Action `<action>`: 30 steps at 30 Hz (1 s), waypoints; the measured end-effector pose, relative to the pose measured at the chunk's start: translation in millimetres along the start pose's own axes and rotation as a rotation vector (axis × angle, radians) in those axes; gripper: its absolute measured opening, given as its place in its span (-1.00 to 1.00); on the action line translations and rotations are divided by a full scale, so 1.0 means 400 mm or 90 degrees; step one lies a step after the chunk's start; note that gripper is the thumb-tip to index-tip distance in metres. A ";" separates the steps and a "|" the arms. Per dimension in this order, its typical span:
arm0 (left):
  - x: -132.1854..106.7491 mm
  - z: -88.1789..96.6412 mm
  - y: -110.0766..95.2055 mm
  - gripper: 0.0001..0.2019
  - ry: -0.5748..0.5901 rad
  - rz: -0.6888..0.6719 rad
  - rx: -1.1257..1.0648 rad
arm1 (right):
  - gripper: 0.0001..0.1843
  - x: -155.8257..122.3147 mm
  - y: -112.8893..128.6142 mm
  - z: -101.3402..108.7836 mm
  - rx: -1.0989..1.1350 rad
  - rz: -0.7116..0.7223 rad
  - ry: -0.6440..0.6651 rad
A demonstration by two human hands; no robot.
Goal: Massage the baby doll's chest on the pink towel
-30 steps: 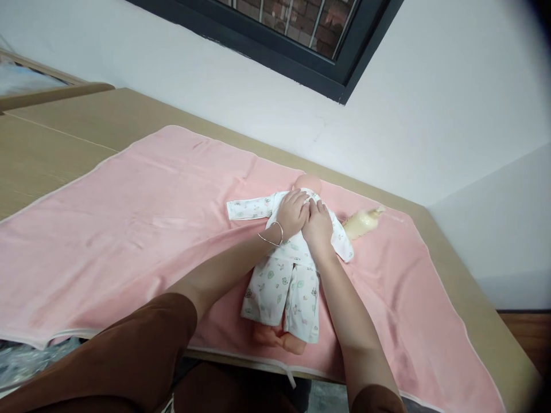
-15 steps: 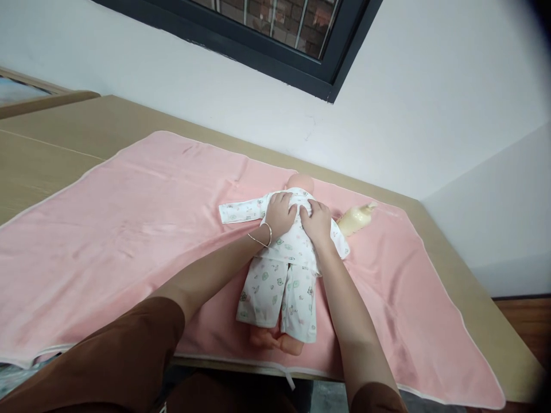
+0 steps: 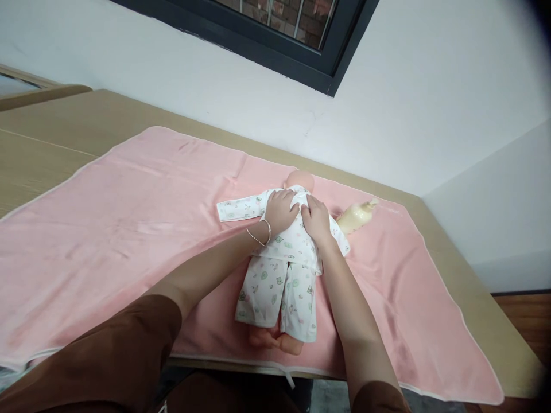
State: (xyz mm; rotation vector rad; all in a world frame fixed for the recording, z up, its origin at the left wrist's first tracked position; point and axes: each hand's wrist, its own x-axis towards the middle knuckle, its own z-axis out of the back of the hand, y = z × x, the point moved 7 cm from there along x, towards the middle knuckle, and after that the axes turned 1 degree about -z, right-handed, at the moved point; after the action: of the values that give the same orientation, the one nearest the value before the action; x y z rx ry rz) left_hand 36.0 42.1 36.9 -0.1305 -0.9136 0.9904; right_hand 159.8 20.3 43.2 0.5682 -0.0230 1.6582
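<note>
Mid-frame, the left hand (image 3: 282, 211) and right hand (image 3: 317, 220) lie open, palms down, on the clothed doll (image 3: 293, 245), thumbs angled inward, gripping nothing.

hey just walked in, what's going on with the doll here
A person has both bare hands on a doll in a white patterned cotton-like top and trousers. The left hand and right hand rest side by side on its upper body, fingers toward its head. The doll lies on a pink cloth over a pale wooden table, with a pale yellow bottle on its side to the right.
</note>
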 end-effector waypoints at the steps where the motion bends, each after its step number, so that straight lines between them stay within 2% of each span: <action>1: -0.003 0.005 -0.003 -0.69 -0.014 -0.011 -0.005 | -0.48 -0.002 0.010 0.003 -0.006 0.006 0.001; 5: -0.016 0.022 -0.017 -0.79 -0.049 -0.033 -0.003 | -0.51 -0.016 0.049 0.020 -0.030 0.011 -0.024; 11: -0.023 0.034 -0.012 -0.83 -0.055 0.032 0.020 | -0.59 -0.037 0.036 0.032 -0.035 -0.113 -0.060; 14: -0.019 0.022 0.003 -0.72 -0.057 0.056 0.006 | -0.56 -0.027 0.015 0.023 0.003 -0.086 -0.059; 18: -0.011 -0.001 0.016 -0.63 -0.040 0.053 -0.002 | -0.46 -0.007 -0.010 -0.002 0.036 -0.042 -0.004; 21: -0.006 -0.002 0.011 -0.66 -0.031 0.031 -0.017 | -0.46 -0.003 -0.007 -0.007 0.032 -0.019 0.023; 24: -0.005 0.009 -0.001 -0.73 -0.028 0.007 -0.020 | -0.50 -0.010 0.015 0.007 0.011 -0.010 0.000; 30: -0.020 0.034 -0.014 -0.87 -0.066 0.010 0.029 | -0.59 -0.042 0.039 0.036 -0.088 -0.098 -0.072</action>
State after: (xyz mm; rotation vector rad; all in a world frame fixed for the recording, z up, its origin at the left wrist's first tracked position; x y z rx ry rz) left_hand 28.1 28.9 43.4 -0.0482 -0.9845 1.0399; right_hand 151.4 -2.9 54.3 0.5446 -0.1714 1.4606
